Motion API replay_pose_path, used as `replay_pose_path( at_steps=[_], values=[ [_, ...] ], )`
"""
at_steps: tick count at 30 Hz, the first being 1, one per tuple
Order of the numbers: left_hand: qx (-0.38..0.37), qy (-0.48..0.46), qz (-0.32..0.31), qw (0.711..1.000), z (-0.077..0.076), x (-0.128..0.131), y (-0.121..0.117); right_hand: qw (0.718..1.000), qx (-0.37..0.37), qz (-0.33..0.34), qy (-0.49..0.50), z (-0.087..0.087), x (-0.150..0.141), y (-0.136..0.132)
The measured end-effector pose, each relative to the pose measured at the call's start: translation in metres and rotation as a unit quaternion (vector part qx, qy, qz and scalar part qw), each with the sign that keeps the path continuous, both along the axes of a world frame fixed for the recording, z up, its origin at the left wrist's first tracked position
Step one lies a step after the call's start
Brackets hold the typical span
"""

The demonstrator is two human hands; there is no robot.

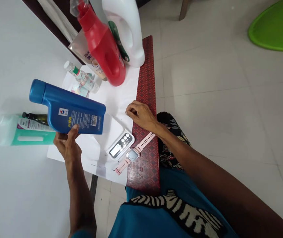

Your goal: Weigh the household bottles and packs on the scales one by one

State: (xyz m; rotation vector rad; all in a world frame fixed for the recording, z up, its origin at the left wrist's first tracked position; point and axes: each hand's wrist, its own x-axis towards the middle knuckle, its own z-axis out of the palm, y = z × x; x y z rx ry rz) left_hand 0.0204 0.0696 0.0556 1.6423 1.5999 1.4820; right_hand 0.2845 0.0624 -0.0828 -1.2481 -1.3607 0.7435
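Observation:
My left hand (68,145) grips the lower side of a blue plastic bottle (74,110) with a blue cap and a printed label. The bottle is tilted, and its base end hangs over a white digital kitchen scale (116,142). My right hand (142,114) rests at the table's red patterned edge with its fingers curled in and nothing visible in them. Just below the scale lies a smartwatch with a pink strap (133,154).
On the white-covered table (87,162) stand a red bottle (105,49), a large white jug (128,33), a beige pouch (88,54) and a small clear bottle (84,79). Beside the wall are a green jug (32,138) and a dark bottle (37,118). A green stool (277,28) stands on the tiled floor.

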Motion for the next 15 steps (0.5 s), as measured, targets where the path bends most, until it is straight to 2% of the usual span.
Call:
replay_pose_path(
  at_steps=[3,6,9,15],
  values=[
    [-0.014,0.022,-0.013,1.0,-0.005,-0.01,-0.029,1.0,-0.004,-0.003,-0.009,0.001,0.0,-0.001],
    [-0.033,0.019,-0.028,0.999,-0.013,-0.011,-0.044,1.0,-0.007,-0.003,-0.014,0.002,0.0,-0.001],
    [-0.055,0.011,-0.035,0.998,-0.017,-0.008,-0.052,1.0,-0.007,0.0,-0.017,0.002,-0.001,-0.001],
    [-0.092,0.053,-0.064,0.992,-0.012,-0.002,-0.06,1.0,-0.004,-0.004,-0.018,0.001,-0.001,-0.001]
  ],
)
